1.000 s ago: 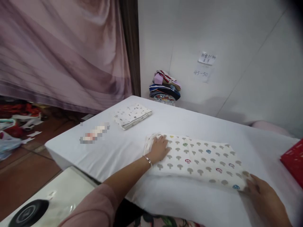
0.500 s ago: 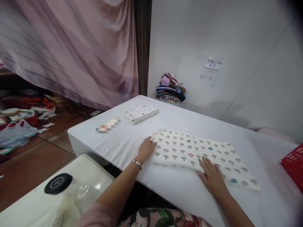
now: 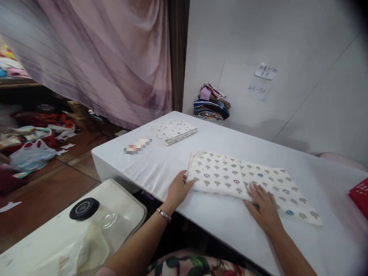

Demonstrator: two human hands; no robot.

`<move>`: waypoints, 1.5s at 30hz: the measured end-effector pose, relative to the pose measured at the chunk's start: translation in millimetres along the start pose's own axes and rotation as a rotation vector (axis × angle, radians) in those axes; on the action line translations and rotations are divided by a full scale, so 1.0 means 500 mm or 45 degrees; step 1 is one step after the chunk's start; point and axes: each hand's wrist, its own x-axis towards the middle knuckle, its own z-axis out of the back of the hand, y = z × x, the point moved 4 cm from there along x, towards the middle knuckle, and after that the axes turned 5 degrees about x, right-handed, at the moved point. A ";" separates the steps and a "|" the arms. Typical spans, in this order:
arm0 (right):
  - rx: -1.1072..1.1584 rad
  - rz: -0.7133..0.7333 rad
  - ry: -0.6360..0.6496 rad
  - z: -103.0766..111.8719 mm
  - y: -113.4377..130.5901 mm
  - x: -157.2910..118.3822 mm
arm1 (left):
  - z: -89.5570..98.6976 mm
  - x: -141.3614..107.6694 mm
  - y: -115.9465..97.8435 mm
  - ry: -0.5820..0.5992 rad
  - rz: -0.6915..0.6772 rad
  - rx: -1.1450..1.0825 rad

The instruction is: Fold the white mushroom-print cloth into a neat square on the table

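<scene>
A white cloth (image 3: 221, 172) printed with grey mushrooms and a few coloured ones lies folded into a long strip on the white-covered table (image 3: 224, 226). At its left end, my left hand (image 3: 178, 189) is closed on the near corner, with the thumb over the top and the other fingertips partly hidden by the edge. My right hand (image 3: 266, 209) rests flat on the near side of the strip, right of its middle, fingers stretched out. Farther back lies a second folded white cloth (image 3: 174, 131) with small dark prints, touched by neither hand.
A small blurred-out item (image 3: 138, 146) lies on the table's left part. Stacked folded fabrics (image 3: 212, 105) stand by the wall behind. A red basket (image 3: 360, 195) is at the right edge. On the lower left, a white surface (image 3: 120, 199) bears a round black object (image 3: 84, 209).
The view has shifted slightly, so everything sits a little farther right and higher. My left hand has slid slightly toward the near corner of the mushroom cloth; my right hand still lies on it.
</scene>
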 end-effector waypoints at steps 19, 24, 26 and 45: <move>0.169 -0.026 0.222 -0.001 0.017 0.010 | 0.026 0.054 0.016 0.156 -0.069 0.228; 0.219 -0.137 0.279 0.001 0.020 0.020 | 0.033 0.048 -0.016 -0.011 -0.244 0.418; 0.232 -0.189 0.297 0.012 0.041 0.045 | 0.027 0.049 -0.063 -0.140 -0.478 0.451; 0.368 -0.150 0.626 -0.034 0.164 0.158 | -0.122 0.160 -0.086 -0.109 -0.862 0.855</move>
